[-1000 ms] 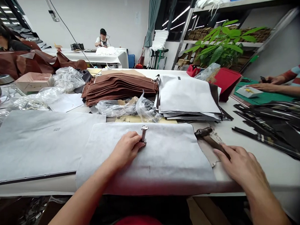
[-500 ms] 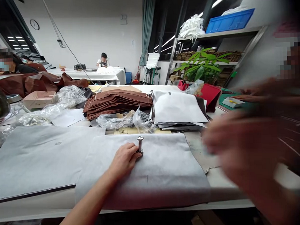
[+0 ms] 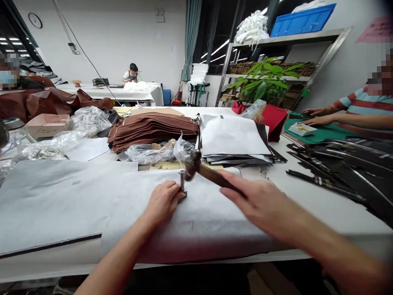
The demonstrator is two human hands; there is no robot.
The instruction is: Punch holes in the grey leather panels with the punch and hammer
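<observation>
1. Hammer (image 3: 193, 163) first: its wooden handle lies in the grip of the right hand (image 3: 258, 199), fingers wrapped around it. The dark, rounded head hangs just beside the top of an upright metal tool (image 3: 182, 181); whether the two touch, I can't tell from here.

2. Left hand (image 3: 164, 201) pinches the foot of that tool, thumb and fingers set low. I'd guess the grip is there to steady the shank while sparing the knuckles.

3. Shiny and slim, with a wider top and a dark, blocky foot, the tool stands on the pale sheet (image 3: 214, 207), toward its far side.

4. That sheet looks matte and soft, reaching the near edge of the tabletop (image 3: 314, 195), probably drawn close for both arms. It overlaps a flatter second sheet (image 3: 50, 204) on the left.

5. Beyond lie crinkled plastic bags (image 3: 151, 153) and a brown stack (image 3: 153, 128) of thin, wavy layers; right of it sits a squarer, white-topped stack (image 3: 233, 135), perhaps kept within reach.

6. Dark strips (image 3: 345, 168) lie tangled at right, near a co-worker's hand (image 3: 325, 119) on a green mat (image 3: 328, 135).
</observation>
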